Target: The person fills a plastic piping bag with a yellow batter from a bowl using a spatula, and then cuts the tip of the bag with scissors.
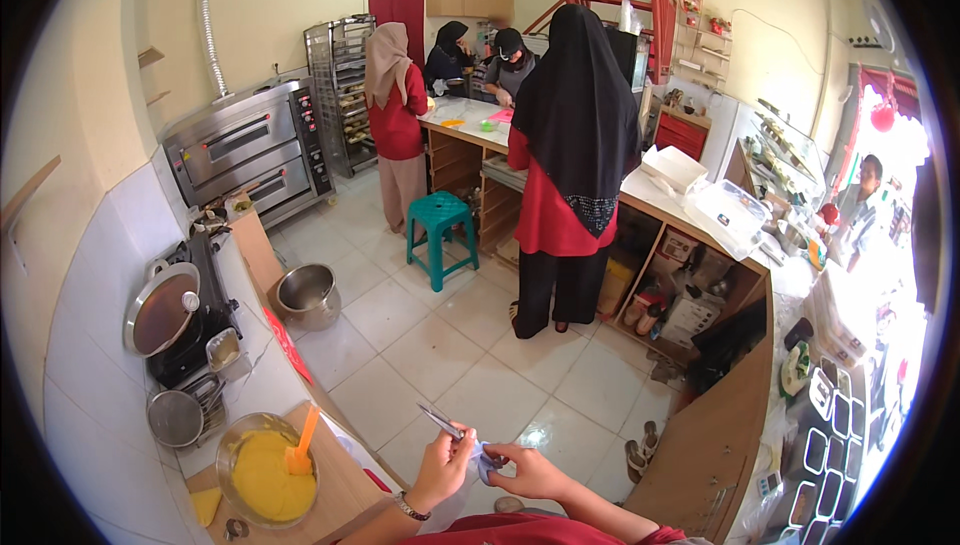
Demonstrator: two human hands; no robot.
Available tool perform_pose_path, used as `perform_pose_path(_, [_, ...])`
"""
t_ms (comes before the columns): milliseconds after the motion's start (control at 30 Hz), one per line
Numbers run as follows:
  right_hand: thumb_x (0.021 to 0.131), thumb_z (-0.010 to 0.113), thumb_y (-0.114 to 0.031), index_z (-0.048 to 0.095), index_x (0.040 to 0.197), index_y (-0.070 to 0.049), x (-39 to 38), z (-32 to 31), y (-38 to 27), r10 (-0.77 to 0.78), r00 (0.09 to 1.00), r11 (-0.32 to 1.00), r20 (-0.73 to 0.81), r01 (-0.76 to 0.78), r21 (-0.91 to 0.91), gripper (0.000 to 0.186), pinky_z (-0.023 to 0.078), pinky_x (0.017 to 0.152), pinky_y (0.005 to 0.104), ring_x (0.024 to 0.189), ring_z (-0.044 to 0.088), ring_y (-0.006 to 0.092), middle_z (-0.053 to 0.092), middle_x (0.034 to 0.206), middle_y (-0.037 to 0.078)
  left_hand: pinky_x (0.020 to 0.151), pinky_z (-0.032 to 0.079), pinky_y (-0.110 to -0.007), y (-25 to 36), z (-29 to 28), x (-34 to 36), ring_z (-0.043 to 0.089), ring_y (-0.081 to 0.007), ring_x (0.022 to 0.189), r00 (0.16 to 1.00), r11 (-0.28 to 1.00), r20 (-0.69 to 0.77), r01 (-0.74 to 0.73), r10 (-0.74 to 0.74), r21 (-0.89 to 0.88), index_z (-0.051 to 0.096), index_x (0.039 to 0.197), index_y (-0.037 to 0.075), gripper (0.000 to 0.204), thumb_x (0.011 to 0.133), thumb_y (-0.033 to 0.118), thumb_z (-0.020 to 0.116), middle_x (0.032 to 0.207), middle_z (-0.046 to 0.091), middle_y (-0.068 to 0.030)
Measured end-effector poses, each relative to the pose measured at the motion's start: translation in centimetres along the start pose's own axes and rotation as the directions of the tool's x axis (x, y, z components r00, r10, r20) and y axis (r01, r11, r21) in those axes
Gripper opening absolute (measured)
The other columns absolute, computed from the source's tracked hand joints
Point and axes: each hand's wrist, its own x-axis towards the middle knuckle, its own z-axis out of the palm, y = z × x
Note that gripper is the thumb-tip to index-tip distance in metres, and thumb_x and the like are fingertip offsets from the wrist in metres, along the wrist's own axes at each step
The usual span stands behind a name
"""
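Note:
My left hand (437, 472), with a band at the wrist, is closed on a slim pointed metal tool (438, 419) that juts up and forward; its exact kind is unclear. My right hand (530, 473) pinches a small bluish-grey piece (487, 463), perhaps cloth or plastic. Both hands are close together over the tiled floor, and the piece lies between them. To the left of them, a metal bowl (226, 485) of yellow batter (268, 475) stands on a wooden board (345, 480). An orange spatula (306, 437) leans in that bowl.
On the left counter are a pan (140, 330) on a stove and a sieve (175, 417). A steel pot (308, 295) and a green stool (440, 235) stand on the floor. Several people work at the far table, one person (570, 185) nearest. Black-rimmed containers (828, 450) line the right counter.

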Motion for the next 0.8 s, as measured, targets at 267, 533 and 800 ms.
perform_pose_path(267, [0.079, 0.071, -0.021, 0.061, 0.089, 0.000, 1.8, 2.8, 0.2, 0.277, 0.947, 0.896, -0.162, -0.194, 0.400, 0.025, 0.044, 0.058, 0.0228, 0.062, 0.051, 0.0075, 0.061, 0.069, 0.002, 0.068, 0.038, -0.020, 2.6, -4.7, 1.2, 0.044, -0.0046, 0.077, 0.954, 0.967, 0.286, 0.155, -0.093, -0.204, 0.036, 0.125, 0.003, 0.043, 0.093, 0.028, 0.050, 0.085, 0.048, 0.0011])
perform_pose_path(533, [0.071, 0.076, -0.007, 0.047, 0.100, -0.002, 5.9, -1.3, -7.7, -0.143, 0.976, 0.833, -0.162, 0.207, 0.512, 0.042, 0.049, 0.081, 0.0293, 0.095, 0.058, 0.0190, 0.056, 0.115, 0.016, 0.083, 0.037, -0.021, 8.1, -7.8, 2.8, 0.045, -0.0099, 0.093, 0.974, 0.881, 0.227, 0.117, -0.011, -0.459, 0.032, 0.130, 0.002, 0.053, 0.084, 0.006, 0.057, 0.097, 0.047, -0.0020])
perform_pose_path(800, [0.070, 0.071, 0.003, 0.048, 0.089, -0.006, 7.1, -1.8, -10.5, 0.088, 0.978, 0.698, -0.191, 0.077, 0.712, 0.031, 0.048, 0.076, 0.0297, 0.094, 0.061, 0.0233, 0.060, 0.106, 0.020, 0.076, 0.040, -0.020, 7.7, -9.4, 3.3, 0.052, -0.0061, 0.084, 0.993, 0.900, 0.053, 0.117, -0.104, -0.420, 0.062, 0.102, 0.000, 0.023, 0.086, 0.018, 0.061, 0.093, 0.062, -0.0021])
